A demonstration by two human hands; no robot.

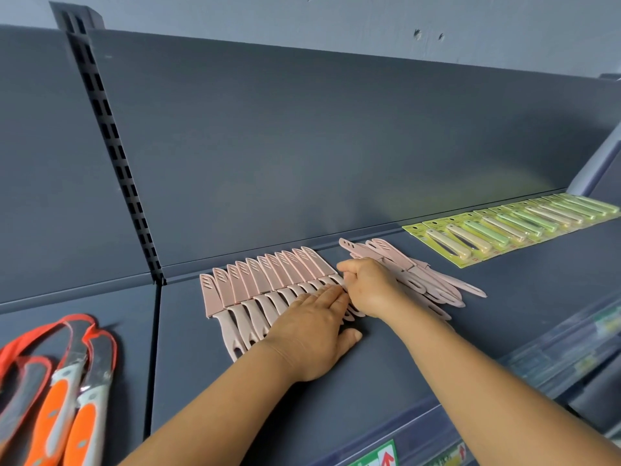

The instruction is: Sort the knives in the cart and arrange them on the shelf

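Left hand (311, 334) flat, fingers together, on pink knives (268, 290); sheathed tips point rearward; right hand (368, 285) pinches one.

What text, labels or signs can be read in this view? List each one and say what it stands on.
No words can be read.
Red arrow on white, on the green shelf-edge label: a sign only; its print is blurred.
Second shelf-edge label: red arrow mark, text blurred.
Yellow-green knife cards: small red mark and print, too small to read.
Price strips on the right shelves: blurred.
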